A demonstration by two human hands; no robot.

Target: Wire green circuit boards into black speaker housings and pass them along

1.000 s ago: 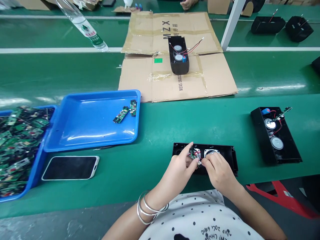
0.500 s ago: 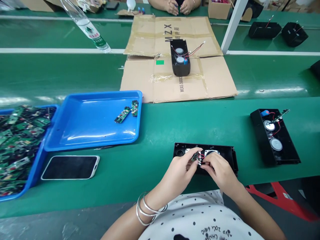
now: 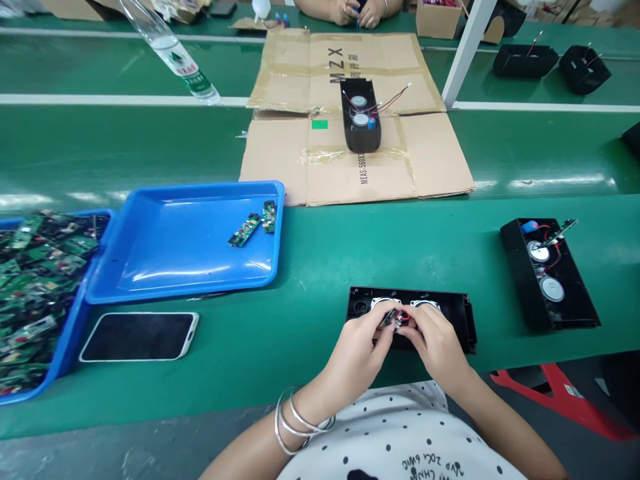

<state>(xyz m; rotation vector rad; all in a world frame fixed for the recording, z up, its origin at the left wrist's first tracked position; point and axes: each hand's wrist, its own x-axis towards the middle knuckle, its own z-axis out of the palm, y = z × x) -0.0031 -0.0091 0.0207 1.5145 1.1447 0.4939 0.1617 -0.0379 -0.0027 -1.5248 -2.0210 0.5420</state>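
Over a black speaker housing [image 3: 457, 320] near the table's front edge, both of my hands meet. My left hand [image 3: 361, 340] pinches a small circuit board [image 3: 389, 319] between thumb and fingers. Opposite it, my right hand [image 3: 436, 337] has its thumb and forefinger closed at the red wires [image 3: 404, 318] beside the board. Whether it grips a wire or a plug is too small to tell. Two round speakers show partly in the housing behind my fingertips.
Left are a blue tray [image 3: 165, 193] with two boards, a tray piled with boards [image 3: 45, 267] and a phone [image 3: 140, 336]. Another housing [image 3: 575, 293] lies right. Ahead are cardboard [image 3: 280, 153] bearing a housing [image 3: 363, 141], a bottle [image 3: 180, 63] and another person's hands [image 3: 359, 12].
My right hand has shifted slightly left, its fingertips now closer to those of my left hand at the board. Across the table, the other person's hands have moved around a small blue item.
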